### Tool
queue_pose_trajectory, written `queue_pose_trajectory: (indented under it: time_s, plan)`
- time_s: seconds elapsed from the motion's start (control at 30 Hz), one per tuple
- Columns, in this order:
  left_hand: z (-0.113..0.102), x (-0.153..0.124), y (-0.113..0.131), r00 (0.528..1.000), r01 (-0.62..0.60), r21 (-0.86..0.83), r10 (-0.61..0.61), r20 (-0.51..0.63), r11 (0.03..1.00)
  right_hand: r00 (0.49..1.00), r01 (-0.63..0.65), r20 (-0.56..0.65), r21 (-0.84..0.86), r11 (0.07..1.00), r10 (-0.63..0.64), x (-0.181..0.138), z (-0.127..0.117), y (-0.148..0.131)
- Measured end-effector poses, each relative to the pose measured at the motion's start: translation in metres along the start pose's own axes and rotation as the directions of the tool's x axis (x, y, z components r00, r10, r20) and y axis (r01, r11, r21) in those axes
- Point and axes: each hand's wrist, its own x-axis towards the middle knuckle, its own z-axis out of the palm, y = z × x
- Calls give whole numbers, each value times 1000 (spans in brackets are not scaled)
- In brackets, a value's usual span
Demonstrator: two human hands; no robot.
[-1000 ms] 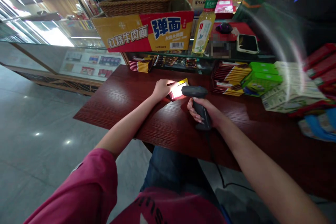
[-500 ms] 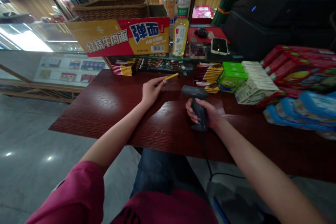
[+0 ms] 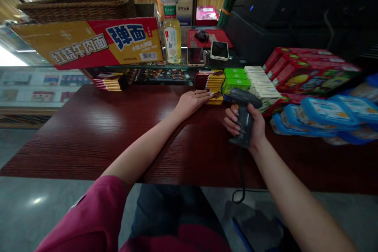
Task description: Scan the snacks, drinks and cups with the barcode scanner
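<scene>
My left hand [image 3: 192,101] reaches to the low front stack of yellow chocolate bars [image 3: 215,101]. Its fingers are stretched out and their tips rest on the stack's left part; the thumb is hidden. Behind it, a taller stack of red-and-yellow chocolate bars [image 3: 215,80] stands against the shelf. A dark grey barcode scanner [image 3: 245,120] is held upright by its handle in my right hand [image 3: 256,126], fingers wrapped round it. The scanner's head points left, in front of green packs [image 3: 236,83] and pale small boxes [image 3: 262,82]. Its cable hangs over the table's front edge.
Red cartons [image 3: 307,73] and blue-lidded packs [image 3: 325,116] crowd the right of the brown table [image 3: 97,138]. On the glass shelf stand a noodle carton [image 3: 97,47], a drink bottle [image 3: 172,31] and two phones. A wicker basket [image 3: 79,8] sits behind. Another person stands beyond.
My left hand has moved right from mid-table to the chocolate stack; the thin yellow bar it held no longer shows apart from the stack. The view has turned right, the scanner still in my right hand.
</scene>
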Motion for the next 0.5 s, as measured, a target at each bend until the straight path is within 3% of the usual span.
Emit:
queue_pose_trajectory:
  time_s: [0.13,0.27,0.37,0.5]
  plan:
    - [3,5,1,998,35,-14,-34,48,999,1000,-15,-2,-23,1000,15,6,1,2]
    - [-12,-1,7,997,67,31,-68,21,997,998,-55,-16,-57,997,54,6,1,4]
    - [-37,-24,0,993,115,82,-114,-21,990,996,-84,-18,-72,994,83,3,3,6]
    - [-87,-83,-39,955,297,181,-287,-81,938,988,-142,53,-56,988,145,5,11,19]
